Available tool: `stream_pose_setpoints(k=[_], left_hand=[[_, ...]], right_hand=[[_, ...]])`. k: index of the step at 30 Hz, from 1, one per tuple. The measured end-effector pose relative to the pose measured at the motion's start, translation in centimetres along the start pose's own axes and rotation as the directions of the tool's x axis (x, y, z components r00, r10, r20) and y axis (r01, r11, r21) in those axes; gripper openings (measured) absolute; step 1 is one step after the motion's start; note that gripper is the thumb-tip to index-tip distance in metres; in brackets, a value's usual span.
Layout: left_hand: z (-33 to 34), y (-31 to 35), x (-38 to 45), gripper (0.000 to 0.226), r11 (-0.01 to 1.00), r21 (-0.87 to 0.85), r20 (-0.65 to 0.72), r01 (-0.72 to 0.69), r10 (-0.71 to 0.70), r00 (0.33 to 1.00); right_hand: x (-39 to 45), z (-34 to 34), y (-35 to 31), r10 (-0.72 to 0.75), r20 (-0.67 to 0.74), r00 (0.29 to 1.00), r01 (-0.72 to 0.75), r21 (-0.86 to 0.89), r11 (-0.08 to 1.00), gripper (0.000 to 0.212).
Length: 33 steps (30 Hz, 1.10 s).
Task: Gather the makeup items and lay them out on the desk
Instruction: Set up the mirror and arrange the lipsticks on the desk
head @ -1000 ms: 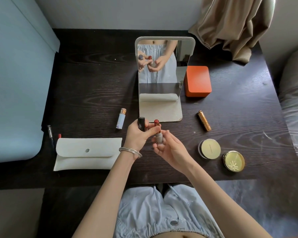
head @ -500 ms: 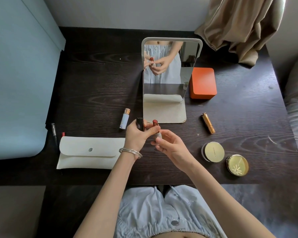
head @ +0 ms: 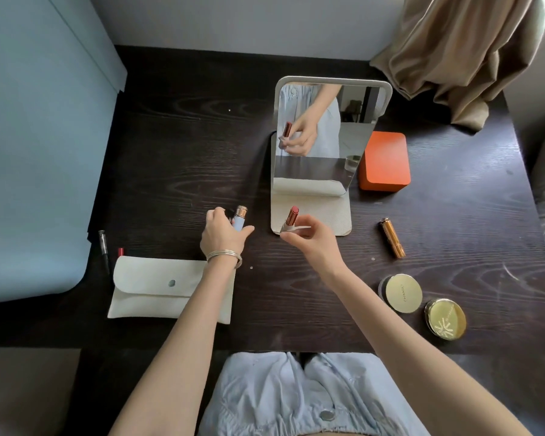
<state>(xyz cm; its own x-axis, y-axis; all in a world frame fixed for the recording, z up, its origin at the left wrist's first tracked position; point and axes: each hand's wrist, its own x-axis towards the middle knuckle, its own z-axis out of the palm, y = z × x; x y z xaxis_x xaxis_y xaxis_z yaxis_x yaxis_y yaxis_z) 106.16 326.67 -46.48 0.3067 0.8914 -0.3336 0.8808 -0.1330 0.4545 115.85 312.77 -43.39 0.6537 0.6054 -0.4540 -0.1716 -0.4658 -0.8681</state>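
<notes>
Before the standing mirror (head: pixel 324 136), the right hand (head: pixel 315 239) pinches an uncapped lipstick (head: pixel 290 219) by its pale base, red tip tilted up. Left of it, the left hand (head: pixel 222 234) curls over a pale blue tube (head: pixel 239 219) lying on the dark surface (head: pixel 177 158); whether it grips anything I cannot tell. A white pouch (head: pixel 161 287) lies nearer, while a gold tube (head: pixel 392 237) and two gold compacts (head: pixel 422 305) rest to the right.
</notes>
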Motion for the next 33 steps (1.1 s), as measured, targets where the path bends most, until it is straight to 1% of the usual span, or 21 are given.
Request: stream_pose_setpoints(k=[4,7,9,11,14,15,17,19,20,22,25,27,30,33], left_hand=[[0.7,0.4,1.4,0.049,0.998,0.063,0.034,0.020,-0.023,0.999],[0.7,0.0,1.9,0.039,0.998,0.035,-0.001,0.046,-0.046,0.999],[0.4,-0.7,2.1,0.036,0.997,0.000,-0.028,0.081,-0.081,0.996],[0.0,-1.3,2.2,0.035,0.994,-0.023,-0.030,0.111,-0.111,0.993],[-0.9,-1.8,2.0,0.041,0.991,-0.018,-0.038,0.135,-0.135,0.990],[-1.1,-1.7,1.9,0.042,0.992,-0.030,-0.058,0.120,-0.122,0.991],[-1.5,-1.4,1.3,0.040,0.997,-0.078,-0.135,0.025,-0.035,0.990],[-1.8,-0.8,0.5,0.032,0.988,-0.129,-0.209,-0.080,0.052,0.977],[-1.8,-0.6,0.0,0.027,0.983,-0.145,-0.222,-0.114,0.080,0.972],[-1.6,-0.4,-0.7,0.021,0.976,-0.160,-0.206,-0.146,0.111,0.972],[-1.0,-0.4,-1.0,0.018,0.975,-0.184,-0.142,-0.121,0.095,0.985],[-0.7,-0.3,-1.1,0.017,0.976,-0.190,-0.104,-0.111,0.092,0.990],[-0.4,-0.1,-1.0,0.017,0.973,-0.184,-0.068,-0.141,0.131,0.989],[-0.3,0.2,-0.7,0.018,0.968,-0.181,-0.032,-0.172,0.169,0.985]], right_hand=[[2.2,1.3,-0.6,-0.032,-0.036,0.999,0.026,-0.142,0.990,0.019],[3.6,2.0,-0.3,-0.055,-0.052,0.997,0.043,-0.198,0.979,0.016],[4.3,2.7,0.0,-0.077,-0.073,0.994,0.056,-0.256,0.965,0.018],[5.0,3.5,0.3,-0.068,-0.100,0.993,0.039,-0.275,0.961,0.020],[6.2,4.9,0.4,-0.034,-0.129,0.991,0.001,-0.250,0.968,0.017],[6.5,5.3,0.5,-0.040,-0.140,0.989,0.003,-0.256,0.967,0.017],[7.3,6.1,0.5,-0.068,-0.174,0.982,0.018,-0.274,0.962,0.016],[8.0,6.7,0.5,-0.091,-0.219,0.971,0.024,-0.289,0.957,0.015],[8.3,7.0,0.5,-0.099,-0.244,0.965,0.019,-0.308,0.951,0.014],[8.7,7.6,0.7,-0.108,-0.294,0.950,-0.001,-0.349,0.937,0.014],[8.8,8.2,1.0,-0.123,-0.351,0.928,-0.008,-0.349,0.937,0.014],[8.7,8.4,1.1,-0.124,-0.366,0.922,-0.002,-0.326,0.945,0.015],[8.6,8.6,1.2,-0.116,-0.385,0.916,-0.001,-0.289,0.957,0.016],[8.5,8.6,1.2,-0.129,-0.398,0.908,0.008,-0.291,0.957,0.018]])
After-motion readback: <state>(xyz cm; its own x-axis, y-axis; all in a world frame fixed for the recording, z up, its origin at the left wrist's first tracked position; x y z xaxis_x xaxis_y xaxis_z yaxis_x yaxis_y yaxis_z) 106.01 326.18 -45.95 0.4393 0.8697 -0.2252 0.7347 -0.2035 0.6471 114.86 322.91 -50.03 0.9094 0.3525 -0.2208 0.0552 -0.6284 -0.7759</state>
